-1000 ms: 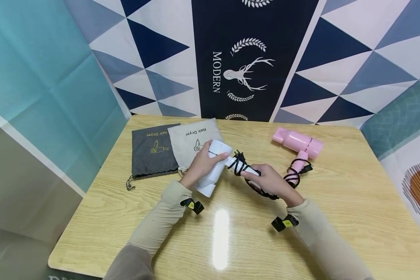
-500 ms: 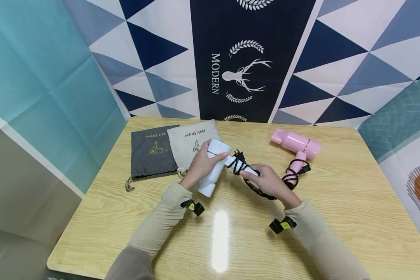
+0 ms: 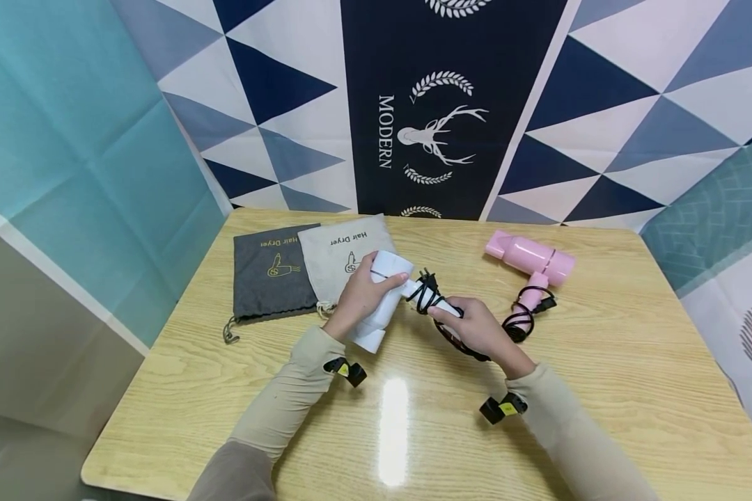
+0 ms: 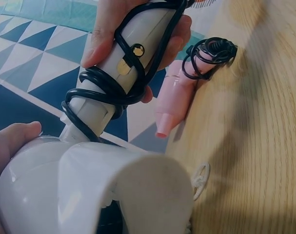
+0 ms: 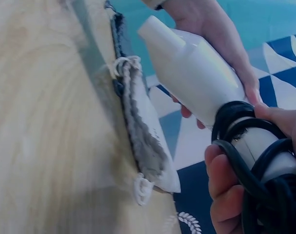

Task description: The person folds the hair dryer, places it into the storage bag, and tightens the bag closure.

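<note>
A white hair dryer [image 3: 381, 306] is held between both hands, in the middle of the head view. My left hand [image 3: 361, 292] grips its barrel, thumb across the top near the handle joint. The right hand [image 3: 473, 321] grips the lower part of the handle, around which a black power cord [image 4: 106, 87] is wound. The cord's plug [image 3: 427, 280] sticks out beside the handle. In the right wrist view, the fingers [image 5: 223, 178] curl under the cord and handle. The dryer's nozzle [image 5: 160, 36] points back toward the person.
On the wooden table [image 3: 257, 417], a dark grey drawstring bag [image 3: 269, 278] and a light grey one [image 3: 341, 254] lie overlapping at back left, both printed "Hair Dryer". A pink hair dryer [image 3: 533, 255] with its cord wrapped lies at back right. A patterned cloth [image 3: 301, 104] hangs behind.
The right hand and its forearm have shifted very slightly left. The grips on the white hair dryer stay the same, and the head view has moved a little.
</note>
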Available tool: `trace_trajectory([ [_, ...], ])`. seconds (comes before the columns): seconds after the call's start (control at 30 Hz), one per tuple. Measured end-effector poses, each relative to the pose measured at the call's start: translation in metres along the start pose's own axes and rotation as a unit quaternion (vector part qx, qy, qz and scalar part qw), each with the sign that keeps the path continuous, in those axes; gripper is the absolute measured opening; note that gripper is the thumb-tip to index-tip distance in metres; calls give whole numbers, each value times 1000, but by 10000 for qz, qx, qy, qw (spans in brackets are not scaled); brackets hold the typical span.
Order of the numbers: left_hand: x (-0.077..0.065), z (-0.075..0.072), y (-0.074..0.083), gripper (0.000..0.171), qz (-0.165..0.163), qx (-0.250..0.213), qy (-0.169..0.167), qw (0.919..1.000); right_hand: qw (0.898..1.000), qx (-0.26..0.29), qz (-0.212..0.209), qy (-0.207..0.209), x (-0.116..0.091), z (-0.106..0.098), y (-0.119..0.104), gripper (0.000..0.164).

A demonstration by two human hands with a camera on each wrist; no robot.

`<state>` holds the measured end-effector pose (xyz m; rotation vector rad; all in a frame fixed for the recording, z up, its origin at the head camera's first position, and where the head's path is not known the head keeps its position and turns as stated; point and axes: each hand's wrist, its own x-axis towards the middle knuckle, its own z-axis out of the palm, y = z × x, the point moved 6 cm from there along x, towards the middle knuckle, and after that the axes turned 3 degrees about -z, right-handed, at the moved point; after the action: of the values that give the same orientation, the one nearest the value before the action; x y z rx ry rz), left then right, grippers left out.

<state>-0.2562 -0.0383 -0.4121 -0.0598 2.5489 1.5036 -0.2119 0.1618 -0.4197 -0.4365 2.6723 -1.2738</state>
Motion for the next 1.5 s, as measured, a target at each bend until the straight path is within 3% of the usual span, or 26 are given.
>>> trace_trajectory([
  [0.23, -1, -2, -7, 88, -96, -63, 26, 9999, 9999, 14, 72, 88, -1, 9, 1, 39],
  [0.73, -3, -5, -5, 86, -48, -213, 57, 9997, 9993, 39, 72, 376, -3, 11, -4, 39],
  [0.83, -4, -4, -6, 84, -42, -437, 191, 9989, 9982, 128, 165, 562, -3, 14, -4, 38],
  [1.03, -5, 8, -7, 85, -145, -1250, 355, 9914, 9891, 543, 344, 1324, -3, 20, -9, 42],
  [1.2, -6, 10, -7, 85, -190, -1242, 460, 9910, 9859, 621, 426, 1497, -4, 22, -8, 38],
  [1.5, -6, 10, -2, 87, -111, -1267, 299, 9914, 9870, 404, 374, 1507, -3, 16, -6, 40],
])
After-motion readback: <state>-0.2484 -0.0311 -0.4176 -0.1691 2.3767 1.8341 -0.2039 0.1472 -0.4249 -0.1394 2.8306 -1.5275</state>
